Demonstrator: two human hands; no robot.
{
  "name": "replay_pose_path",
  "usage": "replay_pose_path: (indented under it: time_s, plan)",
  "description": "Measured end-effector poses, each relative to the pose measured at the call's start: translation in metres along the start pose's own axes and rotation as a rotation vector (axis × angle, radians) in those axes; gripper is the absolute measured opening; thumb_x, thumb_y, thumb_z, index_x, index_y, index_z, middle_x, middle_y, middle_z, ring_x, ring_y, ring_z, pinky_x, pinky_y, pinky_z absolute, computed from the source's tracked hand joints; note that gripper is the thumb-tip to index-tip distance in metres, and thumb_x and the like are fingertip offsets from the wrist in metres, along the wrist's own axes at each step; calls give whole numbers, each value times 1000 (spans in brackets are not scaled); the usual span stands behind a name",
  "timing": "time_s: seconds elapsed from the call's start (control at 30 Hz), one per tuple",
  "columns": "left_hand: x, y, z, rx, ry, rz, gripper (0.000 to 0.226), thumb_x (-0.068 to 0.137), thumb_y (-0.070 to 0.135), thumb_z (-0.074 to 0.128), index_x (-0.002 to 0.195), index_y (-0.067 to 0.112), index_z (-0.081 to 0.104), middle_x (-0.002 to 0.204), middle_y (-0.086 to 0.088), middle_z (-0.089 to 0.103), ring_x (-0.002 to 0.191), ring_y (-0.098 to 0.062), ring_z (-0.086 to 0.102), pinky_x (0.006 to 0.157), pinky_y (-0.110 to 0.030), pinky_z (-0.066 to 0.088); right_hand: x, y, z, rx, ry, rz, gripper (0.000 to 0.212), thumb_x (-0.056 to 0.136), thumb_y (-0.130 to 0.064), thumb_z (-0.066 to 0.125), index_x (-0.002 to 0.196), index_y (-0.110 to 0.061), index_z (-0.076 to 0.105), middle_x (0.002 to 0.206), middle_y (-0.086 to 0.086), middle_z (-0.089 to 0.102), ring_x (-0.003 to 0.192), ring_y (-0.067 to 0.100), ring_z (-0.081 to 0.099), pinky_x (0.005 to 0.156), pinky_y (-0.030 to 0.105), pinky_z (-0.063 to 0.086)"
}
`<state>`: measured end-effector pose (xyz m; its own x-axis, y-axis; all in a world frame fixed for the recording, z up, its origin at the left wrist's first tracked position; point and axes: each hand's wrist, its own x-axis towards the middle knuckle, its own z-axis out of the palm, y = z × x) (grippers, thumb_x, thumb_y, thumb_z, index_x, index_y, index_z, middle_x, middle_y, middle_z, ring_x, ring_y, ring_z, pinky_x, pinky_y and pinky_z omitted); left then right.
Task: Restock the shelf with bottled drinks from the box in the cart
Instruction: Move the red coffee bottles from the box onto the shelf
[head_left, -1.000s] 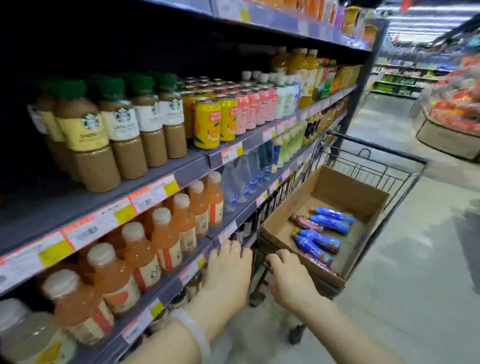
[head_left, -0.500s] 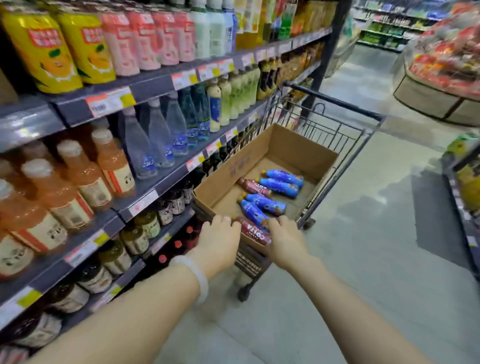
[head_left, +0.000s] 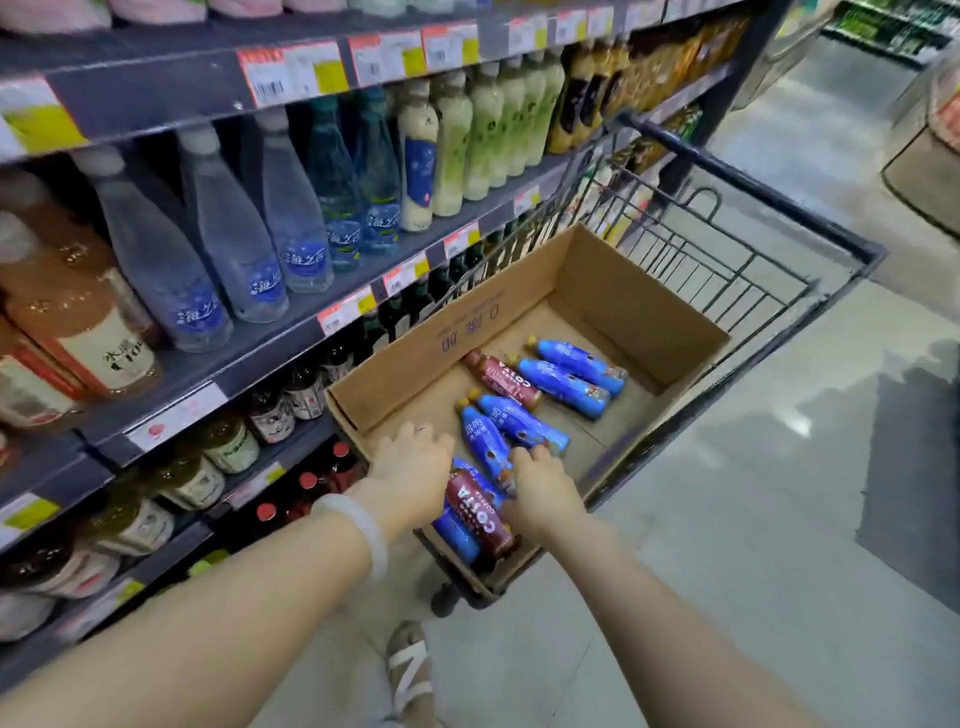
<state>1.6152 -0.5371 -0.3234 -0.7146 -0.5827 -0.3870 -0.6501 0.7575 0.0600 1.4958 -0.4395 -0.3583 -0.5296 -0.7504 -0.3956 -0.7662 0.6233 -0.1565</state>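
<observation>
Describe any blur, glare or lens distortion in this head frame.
Head view: motion blur smears the grey metal shelf and its price tags at left; the brown cardboard box and its bottles read sharper; wide-angle bending curves the shelf edges; soft glare patches sit on the pale polished floor.

Cart at frame centre, shelving along the left.

I see the cardboard box (head_left: 613, 291) sitting inside the cart (head_left: 810, 244); bottles (head_left: 563, 382) lie on their sides on its floor, toward the near end. The shelf (head_left: 291, 338) runs beside the cart's left; both my hands reach over the near rim.
</observation>
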Motion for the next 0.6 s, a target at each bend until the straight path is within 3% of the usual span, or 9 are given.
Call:
replay_pose_path:
  time_s: [0.27, 0.5, 0.6]
  plan:
    - [56, -12, 19, -141, -76, -120, 37, 89, 25, 53, 123, 14, 44, 128, -8, 44, 121, -27, 41, 94, -37, 40, 84, 14, 47, 55, -285, -44, 46, 87, -23, 57, 124, -3, 40, 131, 20, 46, 122, 34, 45, 99, 37, 36]
    - [82, -17, 51, -367, -96, -252, 49, 91, 32, 50, 136, 17, 37, 137, -5, 40, 127, -24, 40, 103, -32, 35, 139, 16, 107, 135, -542, 9, 88, 72, -43, 72, 138, -5, 28, 135, 17, 47, 125, 31, 48, 102, 35, 41]
    - [90, -5, 65, -466, -134, -293, 54, 92, 30, 50, 141, 20, 31, 141, -2, 37, 130, -20, 39, 106, -27, 32, 155, 20, 115, 174, -582, -19, 74, 70, -37, 75, 129, -6, 43, 127, 13, 56, 118, 26, 55, 95, 30, 44]
